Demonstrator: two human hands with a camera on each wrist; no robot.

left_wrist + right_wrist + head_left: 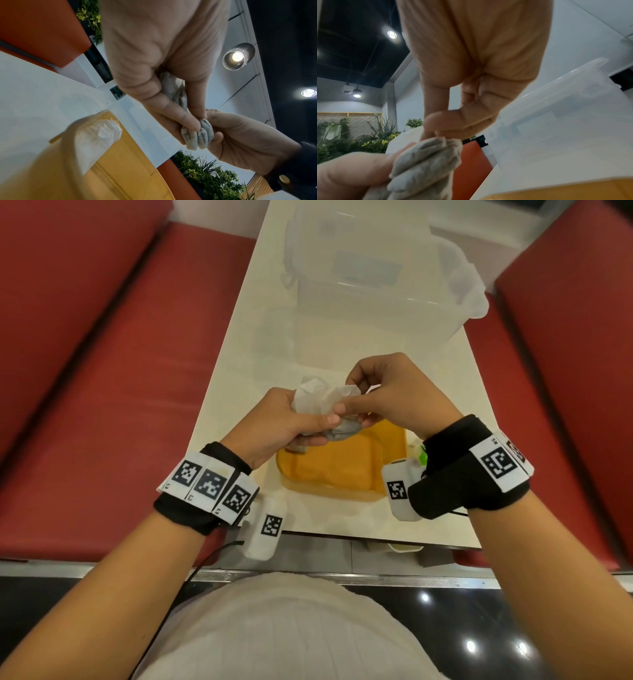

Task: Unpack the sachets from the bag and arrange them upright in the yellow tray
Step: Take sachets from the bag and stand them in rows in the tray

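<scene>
- The sachets (199,134) are bunched together, greyish and crumpled, and you have them in the air just above the yellow tray (339,467), caught between both hands. How many are in the bunch cannot be counted.
- The bag (318,397) shows in the head view as crumpled white paper rising out of your left fist; the grey sachets stick out below it. Where bag ends and sachets begin is hard to tell.
- Progress, as I judge it: you look to be early or midway. The left wrist view shows some white folded paper (106,131) already at one end of the yellow tray, but whether those are sachets standing upright I cannot tell. The rest of the tray shows bare yellow, so most of the arranging seems left to do.
- Your left hand (277,422) is clenched round the bundle, fingers wrapped and thumb pressed over the top of it.
- Your right hand (387,395) is curled as well, thumb and forefinger nipping the upper edge of the bundle close beside your left thumb; the other fingers are tucked in.
- Farther out on the white table (233,392), a clear plastic tub (370,282) stands behind the tray, well clear of your hands, with red bench seats (102,354) to either side.
</scene>
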